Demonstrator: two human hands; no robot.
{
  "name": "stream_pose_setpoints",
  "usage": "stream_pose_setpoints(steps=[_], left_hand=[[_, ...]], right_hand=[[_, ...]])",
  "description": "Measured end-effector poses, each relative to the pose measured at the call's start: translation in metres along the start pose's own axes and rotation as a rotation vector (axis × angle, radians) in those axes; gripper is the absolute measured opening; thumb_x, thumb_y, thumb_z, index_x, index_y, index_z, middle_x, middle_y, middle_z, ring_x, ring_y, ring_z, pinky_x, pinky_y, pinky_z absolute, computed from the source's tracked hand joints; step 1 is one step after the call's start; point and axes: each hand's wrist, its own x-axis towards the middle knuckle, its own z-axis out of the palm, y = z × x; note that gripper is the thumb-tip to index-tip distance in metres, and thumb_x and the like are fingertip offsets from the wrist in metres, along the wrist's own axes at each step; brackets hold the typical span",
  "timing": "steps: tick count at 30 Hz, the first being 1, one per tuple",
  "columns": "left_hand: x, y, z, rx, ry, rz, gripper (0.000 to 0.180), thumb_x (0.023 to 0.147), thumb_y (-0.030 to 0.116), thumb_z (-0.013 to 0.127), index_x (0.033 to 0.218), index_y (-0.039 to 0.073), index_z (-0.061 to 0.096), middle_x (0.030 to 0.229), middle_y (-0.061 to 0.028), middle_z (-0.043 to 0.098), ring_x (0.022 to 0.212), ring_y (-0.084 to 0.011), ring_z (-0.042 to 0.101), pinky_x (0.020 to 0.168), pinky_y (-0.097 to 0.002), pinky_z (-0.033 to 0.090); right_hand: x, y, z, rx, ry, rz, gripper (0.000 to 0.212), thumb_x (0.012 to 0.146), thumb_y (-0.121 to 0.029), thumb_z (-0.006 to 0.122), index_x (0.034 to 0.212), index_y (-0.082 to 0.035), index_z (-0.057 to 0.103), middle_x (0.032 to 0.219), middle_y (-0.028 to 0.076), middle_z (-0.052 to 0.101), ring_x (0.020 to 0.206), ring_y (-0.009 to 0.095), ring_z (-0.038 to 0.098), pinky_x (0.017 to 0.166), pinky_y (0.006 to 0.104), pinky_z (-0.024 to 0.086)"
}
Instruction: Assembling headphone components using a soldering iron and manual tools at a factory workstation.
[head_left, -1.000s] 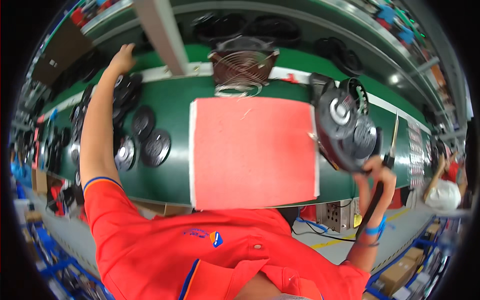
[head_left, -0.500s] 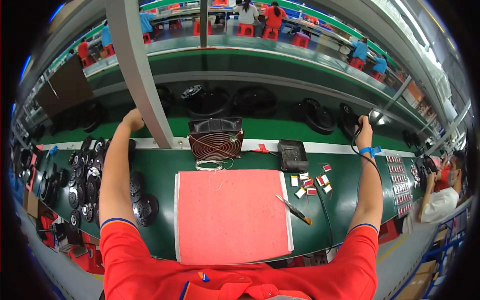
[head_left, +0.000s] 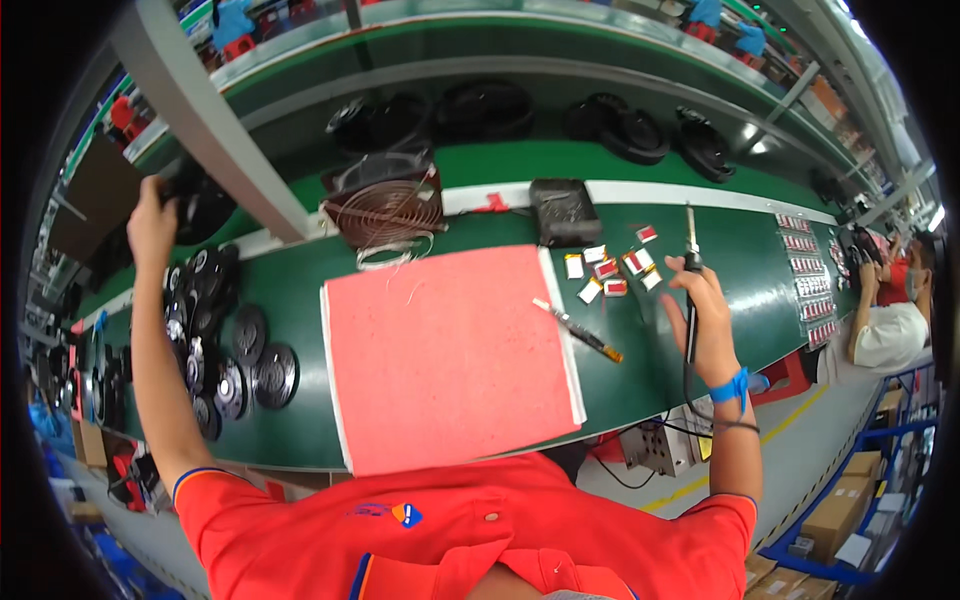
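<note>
My right hand (head_left: 706, 322), wearing a blue wrist strap (head_left: 730, 387), is closed around a soldering iron (head_left: 692, 262) whose metal tip points up and away. Its black cord trails down beside my forearm. At the far left, my left hand (head_left: 153, 225) has its fingers closed on the edge of a black plastic part (head_left: 192, 207), partly hidden by the hand and the post. Below that arm lie several black round discs (head_left: 273, 375) in a cluster. In the middle, a pink mat (head_left: 450, 360) covers the bench, with tweezers (head_left: 580, 332) across its right edge.
A grey post (head_left: 205, 115) rises beside my left hand. A fan with a wire guard (head_left: 388, 215) and a black tray (head_left: 565, 212) stand behind the mat. Small battery packs (head_left: 604, 268) lie right of it. Black parts (head_left: 485, 108) line the green belt. A co-worker (head_left: 890, 325) sits far right.
My right hand has come back from the belt toward me and now shows the soldering iron upright. My left hand has moved left, out from behind the post, to the black part. The view has tilted.
</note>
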Motion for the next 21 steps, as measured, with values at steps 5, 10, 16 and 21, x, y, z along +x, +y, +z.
stream_pose_setpoints(steps=[5, 10, 16, 21], left_hand=[[-0.096, -0.004, -0.134, -0.196, 0.113, -0.187, 0.039, 0.091, 0.02, 0.057, 0.123, 0.001, 0.049, 0.108, -0.0102, 0.062, 0.098, -0.0187, 0.059, 0.085, -0.0292, 0.044], [-0.183, 0.098, -0.161, -0.853, -0.307, -0.558, 0.034, 0.083, 0.008, 0.055, 0.116, 0.0, 0.054, 0.098, -0.0013, 0.059, 0.085, -0.0091, 0.053, 0.074, -0.0228, 0.042], [-0.185, 0.224, -0.084, -1.341, -1.191, -0.314, 0.028, 0.085, 0.014, 0.062, 0.108, 0.0, 0.057, 0.09, -0.0027, 0.06, 0.083, -0.0114, 0.056, 0.074, -0.0252, 0.046], [-0.185, 0.229, -0.068, -0.845, -0.638, 0.107, 0.024, 0.084, 0.02, 0.063, 0.099, 0.002, 0.06, 0.095, -0.0113, 0.06, 0.082, -0.0295, 0.059, 0.074, -0.0353, 0.048]], right_hand=[[-0.023, -0.04, 0.011, 0.065, -0.002, -0.037, 0.031, 0.068, 0.013, 0.065, 0.091, -0.003, 0.05, 0.112, 0.019, 0.061, 0.102, 0.036, 0.058, 0.084, 0.0386, 0.048], [0.005, -0.089, 0.051, 0.236, -0.008, -0.198, 0.03, 0.069, 0.011, 0.067, 0.089, -0.003, 0.05, 0.11, 0.018, 0.063, 0.098, 0.035, 0.06, 0.083, 0.037, 0.048], [0.037, -0.149, 0.083, 0.514, 0.016, -0.308, 0.026, 0.071, 0.01, 0.067, 0.086, -0.002, 0.049, 0.11, 0.022, 0.063, 0.102, 0.032, 0.062, 0.087, 0.0349, 0.046], [0.024, -0.145, 0.099, 0.491, -0.154, -0.259, 0.026, 0.071, 0.008, 0.068, 0.086, -0.003, 0.05, 0.11, 0.02, 0.063, 0.103, 0.029, 0.062, 0.085, 0.0337, 0.047]])
